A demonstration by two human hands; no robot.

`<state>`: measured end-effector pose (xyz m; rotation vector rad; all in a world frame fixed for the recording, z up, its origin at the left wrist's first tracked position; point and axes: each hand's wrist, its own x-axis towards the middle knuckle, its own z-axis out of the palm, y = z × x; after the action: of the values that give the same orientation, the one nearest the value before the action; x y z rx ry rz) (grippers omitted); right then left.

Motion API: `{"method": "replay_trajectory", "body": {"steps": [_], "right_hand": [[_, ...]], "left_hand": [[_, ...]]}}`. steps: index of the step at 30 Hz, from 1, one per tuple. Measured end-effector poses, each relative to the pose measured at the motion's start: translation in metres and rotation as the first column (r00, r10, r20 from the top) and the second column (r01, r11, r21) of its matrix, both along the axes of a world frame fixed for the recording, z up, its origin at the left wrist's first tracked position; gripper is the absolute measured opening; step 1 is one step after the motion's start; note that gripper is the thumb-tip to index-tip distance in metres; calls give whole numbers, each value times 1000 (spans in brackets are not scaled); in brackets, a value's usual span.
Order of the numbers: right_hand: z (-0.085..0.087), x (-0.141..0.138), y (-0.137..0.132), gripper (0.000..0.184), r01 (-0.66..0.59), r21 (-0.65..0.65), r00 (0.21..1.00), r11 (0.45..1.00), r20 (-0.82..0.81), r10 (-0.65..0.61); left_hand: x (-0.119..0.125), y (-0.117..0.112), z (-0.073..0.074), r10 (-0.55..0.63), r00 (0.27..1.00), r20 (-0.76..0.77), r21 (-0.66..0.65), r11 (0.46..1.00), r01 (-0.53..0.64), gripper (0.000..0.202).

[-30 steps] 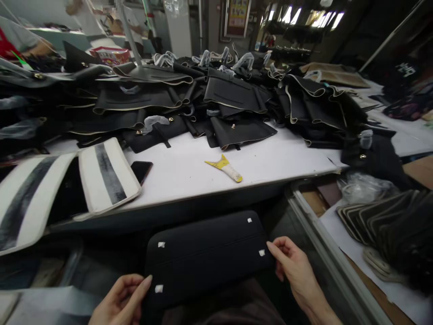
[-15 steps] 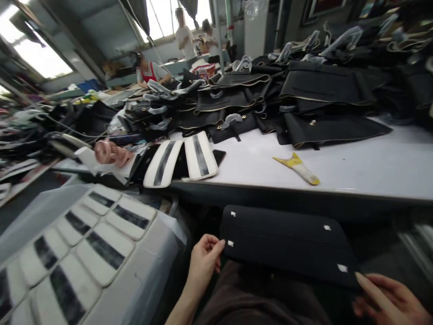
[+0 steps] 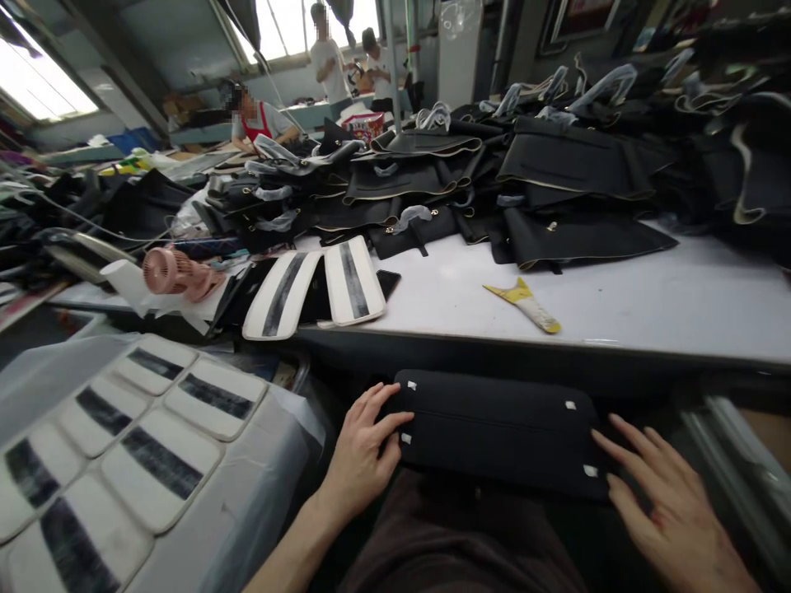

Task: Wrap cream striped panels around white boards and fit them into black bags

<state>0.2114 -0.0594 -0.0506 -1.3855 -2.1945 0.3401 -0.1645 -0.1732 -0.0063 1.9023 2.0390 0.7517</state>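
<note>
A black rounded rectangular panel [image 3: 494,432], with a small white patch near each corner and a seam along its length, lies over my lap. My left hand [image 3: 367,441] is at its left end, fingers apart and their tips touching the edge. At the right end, my right hand [image 3: 661,494] has its fingers spread, with index fingertip and thumb against the edge. Neither hand is wrapped round the panel. What supports the panel underneath is hidden.
White panels with dark stripes [image 3: 164,461] cover the sheeted surface at left. On the white table [image 3: 618,313] are a yellow-ended tool [image 3: 525,303], two striped panels [image 3: 353,280], a pink fan [image 3: 179,272] and piled black bag pieces [image 3: 581,156]. People [image 3: 263,123] are farther back.
Both hands have loosened from pinching the panel's near corners to spread fingers at its ends. My right hand has moved up and left. The view has shifted slightly.
</note>
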Motion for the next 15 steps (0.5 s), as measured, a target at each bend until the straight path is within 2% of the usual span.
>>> {"method": "replay_trajectory", "body": {"steps": [1,3,6,8,9,11,13,15], "right_hand": [[7,-1,5,41,-77,88,991,993,114,67],[21,-9,12,39,-158,173,953,972,286,104],[40,-40,15,31,-149,191,910,970,411,59],[47,-73,13,35,-95,155,917,983,399,25],[48,-89,12,42,-92,116,928,989,369,43],[45,-116,13,63,-158,-8,942,987,300,153],[39,-123,20,70,-161,-117,959,980,217,183],[33,-107,30,72,-92,-206,986,974,116,118]], "left_hand": [[-2,4,4,-75,995,-63,-22,997,74,39],[-3,13,10,-155,977,-149,-62,987,148,34],[5,27,11,-160,957,-241,-41,987,155,13],[15,37,8,-153,947,-282,-12,988,156,20],[20,43,5,-155,944,-293,-4,987,161,25],[24,54,-3,-166,941,-295,-13,985,170,40],[18,64,-12,-159,952,-262,-47,987,152,52],[2,71,-21,-120,981,-154,-100,989,106,54]]}}
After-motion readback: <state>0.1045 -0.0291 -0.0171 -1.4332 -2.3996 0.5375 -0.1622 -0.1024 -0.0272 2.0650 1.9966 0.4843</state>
